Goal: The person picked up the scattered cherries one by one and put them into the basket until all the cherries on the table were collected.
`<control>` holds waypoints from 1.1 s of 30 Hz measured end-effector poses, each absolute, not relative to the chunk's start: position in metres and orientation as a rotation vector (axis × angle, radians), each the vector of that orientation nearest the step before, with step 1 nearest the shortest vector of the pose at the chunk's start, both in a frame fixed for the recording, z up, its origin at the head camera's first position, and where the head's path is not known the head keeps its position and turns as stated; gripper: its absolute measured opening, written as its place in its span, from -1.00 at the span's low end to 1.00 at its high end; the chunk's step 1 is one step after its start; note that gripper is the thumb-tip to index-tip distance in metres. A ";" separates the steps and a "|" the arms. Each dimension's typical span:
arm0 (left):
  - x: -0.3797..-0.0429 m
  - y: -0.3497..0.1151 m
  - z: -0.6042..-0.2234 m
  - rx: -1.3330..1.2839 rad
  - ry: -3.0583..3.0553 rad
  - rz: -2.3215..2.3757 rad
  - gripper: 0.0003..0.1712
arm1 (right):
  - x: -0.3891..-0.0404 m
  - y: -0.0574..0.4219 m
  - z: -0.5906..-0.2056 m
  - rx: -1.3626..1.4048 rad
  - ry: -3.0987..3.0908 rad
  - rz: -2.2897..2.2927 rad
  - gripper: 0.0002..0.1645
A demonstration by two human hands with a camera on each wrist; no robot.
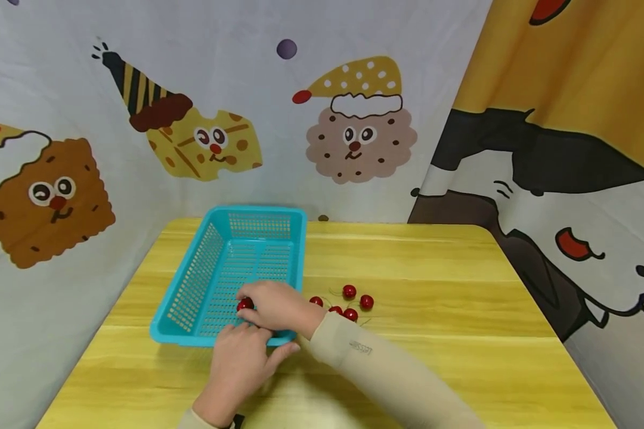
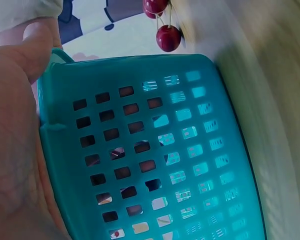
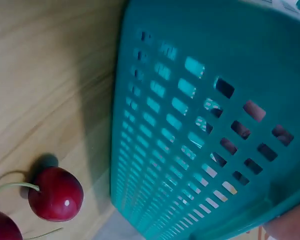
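A turquoise plastic basket (image 1: pixel 182 262) with slotted walls sits on the table, left of the middle. My right hand (image 1: pixel 276 304) reaches over its right rim and pinches a dark red cherry (image 1: pixel 245 304) low inside, near the front wall. My left hand (image 1: pixel 241 354) grips the near rim, fingers curled over it and thumb outside against the wall. In the left wrist view that hand (image 2: pixel 15 135) lies along the rim. Several cherries (image 1: pixel 349 291) with thin green stems lie right of the basket, partly behind my right forearm. One cherry (image 3: pixel 55 194) shows close up in the right wrist view.
The wooden table (image 1: pixel 418 268) extends to the right of the cherries and ends at a back edge. Behind it hangs a pale cloth (image 1: pixel 279 137) printed with cartoon biscuits and cheese. A yellow and black patterned curtain (image 1: pixel 579 89) hangs on the right.
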State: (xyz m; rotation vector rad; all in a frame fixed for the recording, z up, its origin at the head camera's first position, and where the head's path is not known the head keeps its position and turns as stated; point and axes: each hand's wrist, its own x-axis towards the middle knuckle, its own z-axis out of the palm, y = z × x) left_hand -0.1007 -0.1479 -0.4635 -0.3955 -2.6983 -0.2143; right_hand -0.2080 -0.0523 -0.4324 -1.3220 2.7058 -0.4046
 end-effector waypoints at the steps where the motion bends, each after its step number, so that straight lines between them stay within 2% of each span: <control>1: -0.101 -0.148 -0.463 -0.393 -2.693 -0.213 -0.31 | -0.209 -0.053 -0.433 -1.303 2.704 -0.385 -0.58; 15: -0.103 -0.148 -0.465 -0.397 -2.650 -0.208 -0.37 | -0.210 -0.058 -0.438 -1.154 2.766 -0.257 -0.60; 33: -0.102 -0.148 -0.464 -0.375 -2.699 -0.230 -0.26 | -0.209 -0.058 -0.437 -1.105 2.763 -0.233 -0.62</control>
